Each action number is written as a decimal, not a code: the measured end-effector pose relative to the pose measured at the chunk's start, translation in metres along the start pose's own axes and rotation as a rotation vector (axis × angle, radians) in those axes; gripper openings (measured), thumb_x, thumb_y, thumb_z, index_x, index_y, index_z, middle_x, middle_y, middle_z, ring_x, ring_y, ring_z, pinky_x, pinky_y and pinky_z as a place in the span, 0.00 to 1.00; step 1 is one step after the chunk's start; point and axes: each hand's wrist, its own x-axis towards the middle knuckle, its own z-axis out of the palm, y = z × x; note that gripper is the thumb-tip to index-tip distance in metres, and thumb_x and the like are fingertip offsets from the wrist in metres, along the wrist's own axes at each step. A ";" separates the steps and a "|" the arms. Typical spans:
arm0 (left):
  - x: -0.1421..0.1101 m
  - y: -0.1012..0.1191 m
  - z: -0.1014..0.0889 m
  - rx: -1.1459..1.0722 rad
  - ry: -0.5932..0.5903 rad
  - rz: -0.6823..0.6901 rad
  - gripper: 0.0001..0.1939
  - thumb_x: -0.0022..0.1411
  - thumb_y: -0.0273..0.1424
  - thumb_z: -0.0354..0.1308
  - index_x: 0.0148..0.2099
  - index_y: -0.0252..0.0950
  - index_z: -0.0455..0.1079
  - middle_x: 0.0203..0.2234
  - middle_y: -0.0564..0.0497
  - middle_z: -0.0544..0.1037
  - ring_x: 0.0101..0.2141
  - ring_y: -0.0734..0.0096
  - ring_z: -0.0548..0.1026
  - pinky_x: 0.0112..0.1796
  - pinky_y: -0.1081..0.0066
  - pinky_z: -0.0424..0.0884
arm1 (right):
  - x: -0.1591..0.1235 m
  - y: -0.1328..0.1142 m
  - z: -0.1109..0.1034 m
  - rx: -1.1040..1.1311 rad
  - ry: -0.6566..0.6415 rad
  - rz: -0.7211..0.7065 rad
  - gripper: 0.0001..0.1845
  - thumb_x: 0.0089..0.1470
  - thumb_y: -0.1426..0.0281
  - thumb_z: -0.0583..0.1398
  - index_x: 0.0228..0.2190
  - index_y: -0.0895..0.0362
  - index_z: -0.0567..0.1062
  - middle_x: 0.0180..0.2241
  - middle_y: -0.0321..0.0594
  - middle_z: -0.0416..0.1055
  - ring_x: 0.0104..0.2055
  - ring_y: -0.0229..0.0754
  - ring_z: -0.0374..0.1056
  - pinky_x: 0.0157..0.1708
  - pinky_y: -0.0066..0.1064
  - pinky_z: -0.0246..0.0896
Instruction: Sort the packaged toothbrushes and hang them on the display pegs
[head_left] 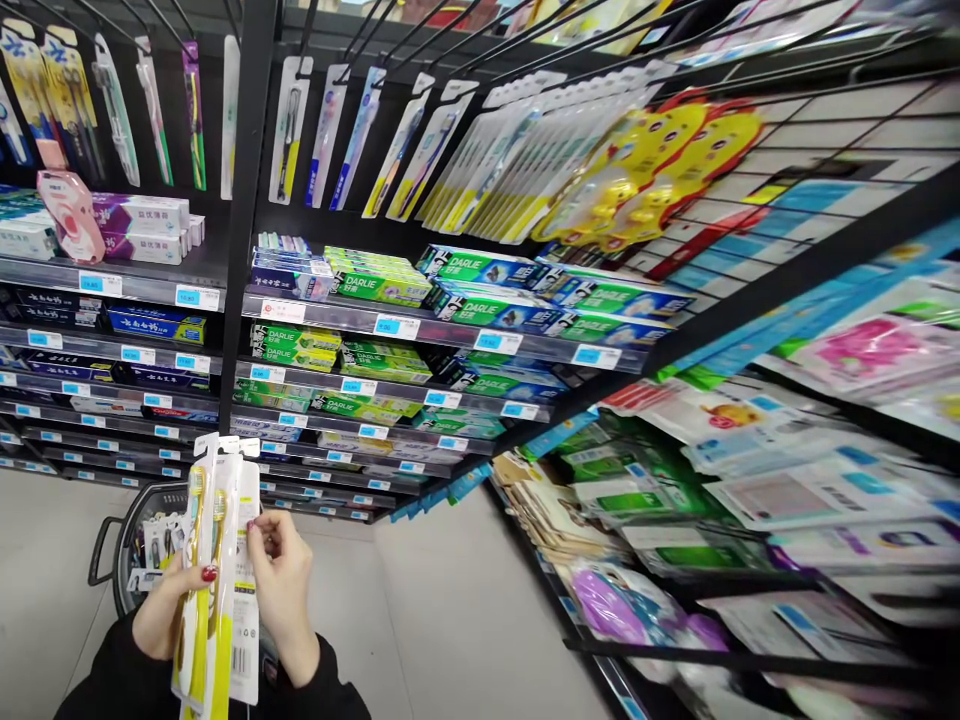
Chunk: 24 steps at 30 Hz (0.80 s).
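Note:
In the lower left of the head view, my left hand is closed around several packaged toothbrushes, its red-nailed thumb across the front. Two of these packs face me, showing yellow-handled brushes under clear plastic. Another toothbrush pack shows its white printed back with a barcode, at the right side of the bunch. Its right edge is between the thumb and bent fingers of my right hand. Both hands are above the floor, close to a dark shopping basket.
More packs lie inside the basket. Ahead, shelves hold toothpaste boxes and a pink bottle. Toothbrush packs and yellow duck-shaped packs hang from hooks above. A rack of bagged goods borders the right, over pale floor tiles.

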 end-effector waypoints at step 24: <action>0.008 0.011 -0.001 0.028 -0.051 0.134 0.11 0.45 0.25 0.63 0.35 0.32 0.74 0.39 0.45 0.77 0.45 0.51 0.71 0.46 0.60 0.66 | 0.006 0.015 -0.018 0.611 0.072 0.288 0.15 0.50 0.61 0.52 0.39 0.55 0.63 0.33 0.42 0.70 0.34 0.45 0.68 0.32 0.35 0.62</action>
